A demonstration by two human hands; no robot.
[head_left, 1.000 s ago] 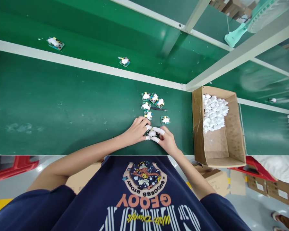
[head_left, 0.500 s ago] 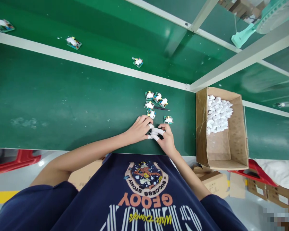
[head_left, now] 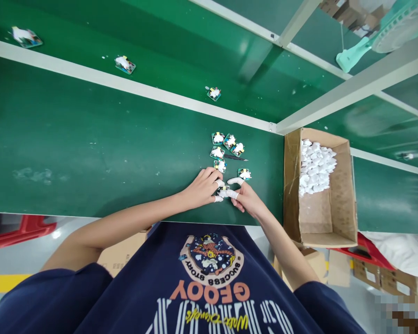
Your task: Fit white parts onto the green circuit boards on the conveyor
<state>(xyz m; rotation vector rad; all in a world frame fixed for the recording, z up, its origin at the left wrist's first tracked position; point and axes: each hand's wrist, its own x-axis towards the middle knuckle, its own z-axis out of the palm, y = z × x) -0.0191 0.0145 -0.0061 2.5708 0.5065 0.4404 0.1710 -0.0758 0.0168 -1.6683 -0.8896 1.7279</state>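
A small circuit board [head_left: 224,189] with white and yellow parts lies low over the green bench, partly hidden by fingers. My left hand [head_left: 204,188], with white finger cots on its fingertips, grips its left side between thumb and fingers. At its right edge is my right hand [head_left: 248,198], also in white finger cots. The right index finger and thumb are spread apart, one cotted tip at the board. Just beyond my hands several similar boards [head_left: 218,152] are grouped around dark tweezers [head_left: 236,157]. Another single board [head_left: 244,174] rests above my right hand.
A cardboard box [head_left: 292,185] holding many white pieces [head_left: 315,167] stands to the right. A pale metal rail [head_left: 142,89] crosses behind, with several boards spaced out on the green surface past it. A mint-green fan [head_left: 355,54] is at upper right.
My right hand has drawn back slightly to the right and its fingers have spread, uncovering the board. My left hand stays almost still. The whole view has shifted a little.
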